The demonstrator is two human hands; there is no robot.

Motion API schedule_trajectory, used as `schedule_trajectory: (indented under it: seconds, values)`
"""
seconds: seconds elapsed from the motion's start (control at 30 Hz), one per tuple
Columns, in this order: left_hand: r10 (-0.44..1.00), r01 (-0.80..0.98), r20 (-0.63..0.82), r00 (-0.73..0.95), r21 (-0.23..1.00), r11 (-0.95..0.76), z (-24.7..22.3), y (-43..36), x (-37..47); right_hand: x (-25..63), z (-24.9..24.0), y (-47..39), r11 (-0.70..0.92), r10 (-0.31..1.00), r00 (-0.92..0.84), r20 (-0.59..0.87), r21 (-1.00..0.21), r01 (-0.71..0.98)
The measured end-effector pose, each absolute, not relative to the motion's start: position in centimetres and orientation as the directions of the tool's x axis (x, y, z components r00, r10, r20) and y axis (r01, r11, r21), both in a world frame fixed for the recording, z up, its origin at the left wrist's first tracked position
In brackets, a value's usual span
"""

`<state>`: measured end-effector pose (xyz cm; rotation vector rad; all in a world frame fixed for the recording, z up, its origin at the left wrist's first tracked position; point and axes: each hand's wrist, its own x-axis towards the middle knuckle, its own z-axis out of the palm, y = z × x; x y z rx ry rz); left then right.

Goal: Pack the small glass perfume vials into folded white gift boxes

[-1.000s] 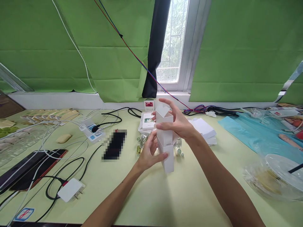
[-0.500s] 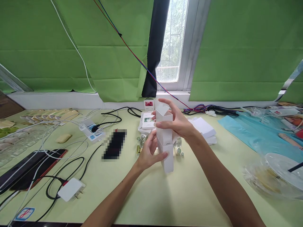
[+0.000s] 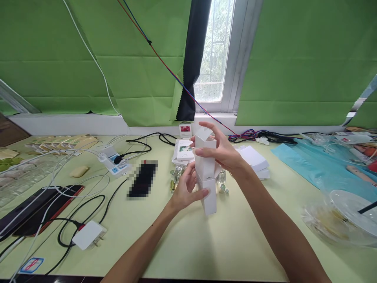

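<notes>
Near the middle of the table, my right hand (image 3: 225, 153) is closed round a white upper carton (image 3: 206, 167), its thumb across the front. A flap stands raised at the carton's top. My left hand (image 3: 186, 192) grips a white lower carton (image 3: 209, 200), thumb on the front face and fingers at its left side. The two cartons meet end to end, upright and slightly tilted; I cannot tell whether one sits inside the other. Behind my hands are small glass bottles (image 3: 222, 177), partly hidden, and a printed white box (image 3: 185, 153) on a pile.
Flat white cartons (image 3: 253, 159) lie right of my hands. Farther right are blue plastic sheeting (image 3: 300, 161) and a clear lidded container (image 3: 347, 212). On the left lie a power strip (image 3: 113, 161), a white charger (image 3: 90, 234), phones (image 3: 59, 212) and tangled cables. Green curtains (image 3: 294, 59) hang behind.
Very little differs. Both hands keep their grip on the white cartons, and the upper carton has shifted very slightly.
</notes>
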<state>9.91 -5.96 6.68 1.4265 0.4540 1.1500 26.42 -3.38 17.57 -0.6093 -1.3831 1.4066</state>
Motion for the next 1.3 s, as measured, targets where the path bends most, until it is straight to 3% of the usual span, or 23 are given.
schedule_trajectory:
  seconds: [0.8,1.3]
  values:
    - [0.804,-0.327,0.369,0.467,0.916,-0.230,6.24,-5.85,9.75,26.75,17.46,-2.95,0.094,0.905,-0.377,0.197,-0.957,-0.275]
    - [0.817,-0.347,0.370,0.442,0.911,-0.225,7.00,-6.00,9.84,26.50,17.13,-3.07,0.224,0.873,-0.394,0.289,-0.953,-0.203]
